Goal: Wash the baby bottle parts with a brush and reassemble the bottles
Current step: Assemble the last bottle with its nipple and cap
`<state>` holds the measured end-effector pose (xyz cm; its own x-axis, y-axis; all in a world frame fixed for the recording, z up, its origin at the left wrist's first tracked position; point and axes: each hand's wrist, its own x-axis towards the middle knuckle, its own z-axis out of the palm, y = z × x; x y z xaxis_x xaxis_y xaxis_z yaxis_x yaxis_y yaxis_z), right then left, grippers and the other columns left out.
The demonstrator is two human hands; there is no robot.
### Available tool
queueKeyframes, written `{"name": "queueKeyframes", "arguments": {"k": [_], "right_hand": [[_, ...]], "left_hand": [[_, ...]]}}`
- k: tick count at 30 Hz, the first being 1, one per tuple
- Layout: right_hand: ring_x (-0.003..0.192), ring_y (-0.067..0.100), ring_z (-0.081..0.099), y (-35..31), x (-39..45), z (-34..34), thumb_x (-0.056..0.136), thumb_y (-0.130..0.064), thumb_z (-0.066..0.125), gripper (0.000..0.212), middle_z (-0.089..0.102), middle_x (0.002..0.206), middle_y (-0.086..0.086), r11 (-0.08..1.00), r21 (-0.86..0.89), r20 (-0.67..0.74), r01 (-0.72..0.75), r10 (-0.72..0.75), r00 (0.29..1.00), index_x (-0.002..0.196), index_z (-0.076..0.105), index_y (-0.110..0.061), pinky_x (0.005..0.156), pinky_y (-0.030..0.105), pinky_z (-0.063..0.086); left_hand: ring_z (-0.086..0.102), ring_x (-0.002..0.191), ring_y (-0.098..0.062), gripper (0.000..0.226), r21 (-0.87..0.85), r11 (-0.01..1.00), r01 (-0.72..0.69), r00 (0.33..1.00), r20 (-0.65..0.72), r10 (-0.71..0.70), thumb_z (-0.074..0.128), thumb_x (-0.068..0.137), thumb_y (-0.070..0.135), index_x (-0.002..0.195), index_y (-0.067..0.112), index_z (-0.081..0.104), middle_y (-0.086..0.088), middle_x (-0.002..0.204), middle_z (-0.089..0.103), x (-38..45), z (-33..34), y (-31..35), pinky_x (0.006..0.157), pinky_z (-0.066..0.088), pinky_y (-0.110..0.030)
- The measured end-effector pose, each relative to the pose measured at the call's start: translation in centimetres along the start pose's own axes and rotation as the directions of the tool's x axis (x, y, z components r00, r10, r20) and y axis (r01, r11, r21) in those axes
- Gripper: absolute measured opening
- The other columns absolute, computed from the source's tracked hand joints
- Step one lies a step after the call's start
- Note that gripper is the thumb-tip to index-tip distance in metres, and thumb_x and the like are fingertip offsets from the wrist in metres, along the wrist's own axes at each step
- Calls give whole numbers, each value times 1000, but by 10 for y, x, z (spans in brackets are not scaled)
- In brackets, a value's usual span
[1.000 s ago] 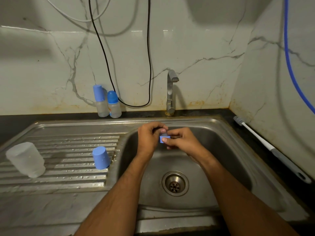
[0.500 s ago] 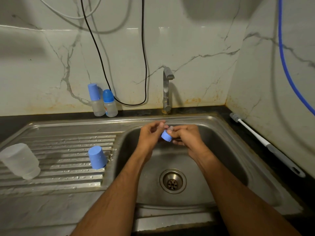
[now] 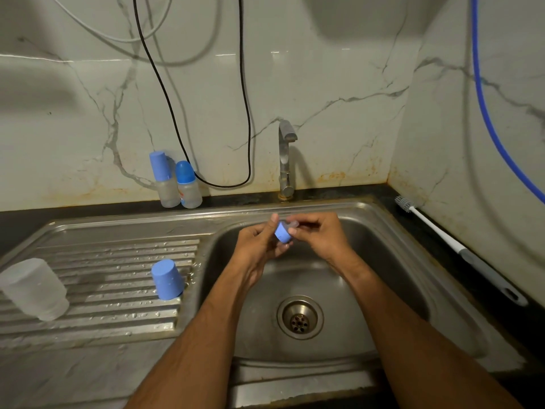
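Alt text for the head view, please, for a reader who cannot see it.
Over a stainless steel sink, a person's left hand and right hand together hold a small blue plastic bottle collar. An upturned blue cap and a clear bottle body rest on the drainboard; a white bottle brush lies on the right counter.

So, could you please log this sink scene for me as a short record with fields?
left hand: left hand holds the blue collar ring over the sink basin
right hand: right hand pinches the clear nipple at the ring
drainboard: blue cap and clear bottle body, both upside down
back ledge: two assembled bottles by the wall
brush: bottle brush lying right of the sink
tap: faucet, no water visible
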<state>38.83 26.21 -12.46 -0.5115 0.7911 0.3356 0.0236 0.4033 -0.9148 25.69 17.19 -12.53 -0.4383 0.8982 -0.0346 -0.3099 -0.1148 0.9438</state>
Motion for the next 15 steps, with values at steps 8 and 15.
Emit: {"name": "queueKeyframes", "arguments": {"k": [8,15], "right_hand": [[102,10,70,0,3,2,85,-2,76,34,74,106,-2,997,-31,-43,70,-71,997,116,73,-15,90,21,57],[86,1,64,0,0,9,90,-9,73,15,72,98,2,911,-327,-5,252,-268,963,104,78,-9,78,9,50]], "left_hand": [[69,85,-19,39,2,1000,21,996,91,-21,69,91,33,115,2,70,-16,109,73,5,-2,-1,77,59,-29],[49,56,-13,49,172,985,1,999,45,-9,57,99,46,106,-1,67,-13,75,61,6,-2,-5,57,43,-27]]}}
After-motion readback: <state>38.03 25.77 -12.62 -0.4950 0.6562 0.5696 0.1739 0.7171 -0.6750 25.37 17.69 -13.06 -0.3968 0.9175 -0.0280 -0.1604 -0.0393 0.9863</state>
